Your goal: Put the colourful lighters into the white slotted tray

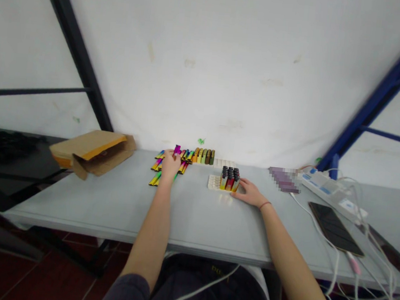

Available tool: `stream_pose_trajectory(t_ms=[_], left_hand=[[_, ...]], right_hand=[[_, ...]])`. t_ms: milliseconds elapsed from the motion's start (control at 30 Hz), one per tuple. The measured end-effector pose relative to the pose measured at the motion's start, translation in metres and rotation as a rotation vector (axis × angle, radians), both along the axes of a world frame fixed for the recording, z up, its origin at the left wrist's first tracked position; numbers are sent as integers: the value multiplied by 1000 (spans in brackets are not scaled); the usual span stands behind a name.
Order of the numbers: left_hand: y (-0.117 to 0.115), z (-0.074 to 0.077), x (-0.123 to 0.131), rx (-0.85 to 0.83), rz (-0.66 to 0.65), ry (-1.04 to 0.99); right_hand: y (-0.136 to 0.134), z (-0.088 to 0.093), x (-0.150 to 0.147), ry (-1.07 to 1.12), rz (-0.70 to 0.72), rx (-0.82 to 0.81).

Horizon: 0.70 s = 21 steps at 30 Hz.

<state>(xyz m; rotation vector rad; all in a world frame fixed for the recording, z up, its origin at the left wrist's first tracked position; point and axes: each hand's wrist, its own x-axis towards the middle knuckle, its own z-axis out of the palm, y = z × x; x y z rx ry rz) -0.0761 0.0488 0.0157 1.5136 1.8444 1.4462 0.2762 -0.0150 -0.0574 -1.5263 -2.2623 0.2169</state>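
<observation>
Between the thumb and fingers of my left hand [171,164] is a shiny purple lighter [177,150], held upright above the left group. Around and under that hand lie several metallic rainbow-coloured lighters [156,165], flat on the table and partly hidden by it. My right hand [250,193] grips the right end of a small white tray [214,182], its fingertips beside the lighters there. Several lighters with dark tops [230,177] stand upright in rows in the tray's right part; its left part shows bare slots.
Behind, a second tray [225,163] holds yellow, green and brown lighters [203,156] at its left. An open cardboard box [92,151] rests on the left. Phones, including a black phone [336,227], a power strip [333,193] and white cables occupy the right of the grey table [193,220].
</observation>
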Motion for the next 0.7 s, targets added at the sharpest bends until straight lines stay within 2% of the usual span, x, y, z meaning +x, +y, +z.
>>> stream_pose_trajectory(t_ms=[100,200,300,467,600,700], left_hand=[[8,-8,12,18,-155,-190],[10,-13,25,-15,-225,-339],[2,-10,39,-6,-297,-462],[-11,-6,62,-50,-503,-669],[-15,-7,78,-105,-568,-781],[-17,-11,87,-72,-602,-825]], right_hand=[[1,-2,1,20,-3,11],[2,-3,2,21,-9,12],[2,-2,3,13,3,-1],[1,-2,3,25,8,-9],[1,-2,3,33,13,4],[2,-3,3,22,2,6]])
